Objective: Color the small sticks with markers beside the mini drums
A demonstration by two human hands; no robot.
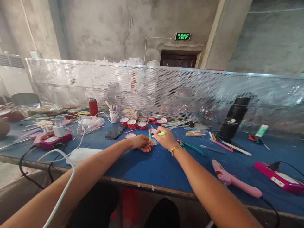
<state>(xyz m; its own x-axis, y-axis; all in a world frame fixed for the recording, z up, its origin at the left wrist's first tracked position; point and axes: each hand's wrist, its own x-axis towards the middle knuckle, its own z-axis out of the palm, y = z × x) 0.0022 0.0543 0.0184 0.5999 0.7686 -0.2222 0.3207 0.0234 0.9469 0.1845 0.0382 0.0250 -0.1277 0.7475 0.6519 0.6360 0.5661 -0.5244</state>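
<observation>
My left hand (pixel 142 143) is closed, its fingers pinching a small flat stick (pixel 150 135) upright. Red and green patches of colour show on the stick. In my right hand (pixel 165 138) is a light green marker (pixel 161 134), its tip end pointing left towards the stick; I cannot tell whether it touches. Below and between the hands lies a little heap of colourful small pieces (pixel 155 142). Close behind them sits a shallow red-rimmed white dish (pixel 152 130), and another red-rimmed dish (pixel 130 136) is just left of my left hand.
Stacked red dishes (pixel 132 123) and a pen cup (pixel 113 114) stand behind. Green-handled pliers (pixel 193 148), a pink glue gun (pixel 234 180), a black bottle (pixel 235 117) and a magenta power strip (pixel 277 177) are rightward. A white cable (pixel 68 177) crosses my left forearm. A perforated metal screen (pixel 147 85) bounds the back.
</observation>
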